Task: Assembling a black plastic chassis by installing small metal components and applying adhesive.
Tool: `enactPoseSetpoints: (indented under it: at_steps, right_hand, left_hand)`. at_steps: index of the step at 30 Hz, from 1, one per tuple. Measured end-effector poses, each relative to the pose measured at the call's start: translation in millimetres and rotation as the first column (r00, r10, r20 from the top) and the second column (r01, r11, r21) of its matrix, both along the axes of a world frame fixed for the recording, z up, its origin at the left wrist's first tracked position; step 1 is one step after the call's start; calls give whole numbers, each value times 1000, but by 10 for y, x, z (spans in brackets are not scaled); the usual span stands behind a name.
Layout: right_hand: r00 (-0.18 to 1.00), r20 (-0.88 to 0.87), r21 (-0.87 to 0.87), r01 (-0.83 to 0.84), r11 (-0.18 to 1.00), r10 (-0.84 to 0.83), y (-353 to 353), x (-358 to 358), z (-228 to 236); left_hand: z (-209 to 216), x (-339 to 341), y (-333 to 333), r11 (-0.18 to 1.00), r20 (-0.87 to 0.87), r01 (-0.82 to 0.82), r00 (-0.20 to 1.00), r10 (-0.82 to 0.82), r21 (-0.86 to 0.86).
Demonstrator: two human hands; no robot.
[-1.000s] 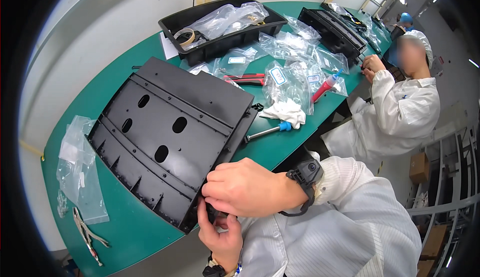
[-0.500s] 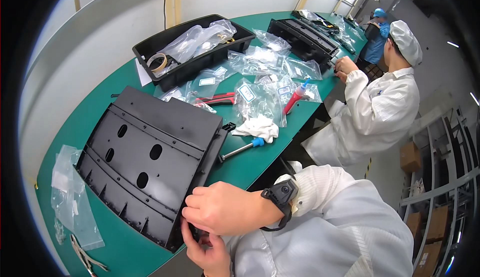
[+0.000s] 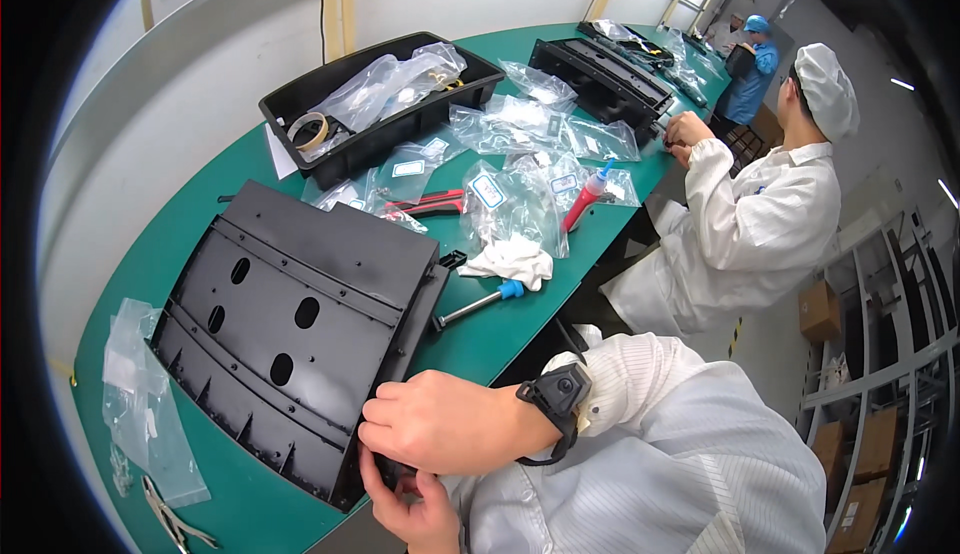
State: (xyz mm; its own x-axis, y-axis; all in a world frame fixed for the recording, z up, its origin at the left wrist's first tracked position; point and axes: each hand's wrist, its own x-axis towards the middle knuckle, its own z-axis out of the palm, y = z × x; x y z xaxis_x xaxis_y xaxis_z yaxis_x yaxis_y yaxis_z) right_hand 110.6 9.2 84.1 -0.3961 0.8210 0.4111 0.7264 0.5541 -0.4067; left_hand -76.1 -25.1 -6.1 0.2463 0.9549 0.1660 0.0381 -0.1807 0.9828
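Observation:
A large black panel housing with oval holes and ribs lies tilted on the green table. At its near right edge my right hand, with a black device strapped at the wrist, has its fingers curled closed. Just below, my left hand is closed, its fingers and thumb up against the same edge. A bit of something dark shows between the hands; what they pinch is hidden. Beside the panel lies a screwdriver-like tool with a blue end and metal shaft, near a white cloth.
Pliers and a clear plastic bag lie left of the panel. Behind it are a black bin, a red-black cutter, a red bottle and several clear bags. A co-worker in white handles another black housing.
Both hands stay at the panel's edge with nearly the same grip. The view has shifted slightly, and the panel lies where it was.

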Motion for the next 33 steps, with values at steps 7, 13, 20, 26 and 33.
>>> enactPoseSetpoints:
  at_steps: [7,13,20,26,33]
  right_hand:
    - [1000,-5,-17,-26,1000,26,17,15,4]
    - [998,-63,-3,-14,1000,14,3,27,-51]
    - [994,-113,8,2,1000,-2,1,32,-86]
    - [968,-228,199,-59,978,105,-176,279,134]
    - [384,-800,139,867,479,-462,-339,1997,563]
  left_hand:
    - [-47,-5,-7,999,-13,-17,1000,17,39]
    - [-24,-38,9,999,-81,-22,996,24,24]
    - [16,-7,-3,998,-89,-57,994,58,22]
    - [-60,20,1,997,2,-80,997,80,3]
    - [56,-23,-34,995,-148,-91,985,86,-30]
